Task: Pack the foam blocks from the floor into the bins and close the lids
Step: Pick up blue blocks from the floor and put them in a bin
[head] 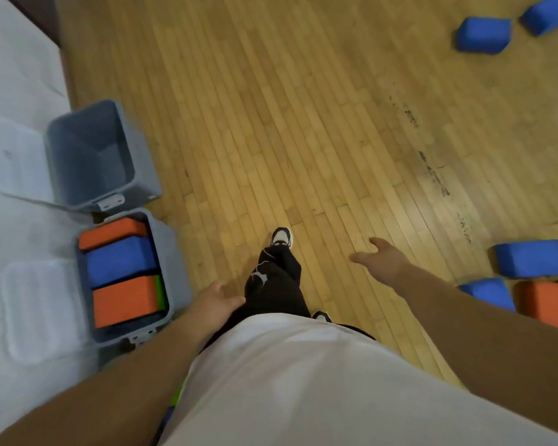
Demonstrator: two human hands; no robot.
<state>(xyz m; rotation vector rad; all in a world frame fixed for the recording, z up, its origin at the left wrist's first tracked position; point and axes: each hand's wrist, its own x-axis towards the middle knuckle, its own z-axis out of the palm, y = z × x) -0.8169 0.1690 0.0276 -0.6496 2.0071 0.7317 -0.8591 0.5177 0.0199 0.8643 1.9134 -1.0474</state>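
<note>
Left hand point(218, 300) and right hand point(379, 257) hang spread, empty.

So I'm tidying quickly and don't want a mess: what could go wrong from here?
The near grey bin already looks full of orange and blue foam blocks, so its translucent lid may not shut. Loose blue foam blocks lie beside the walking path, a trip risk. Both hands are empty, so this pass carries nothing.
</note>
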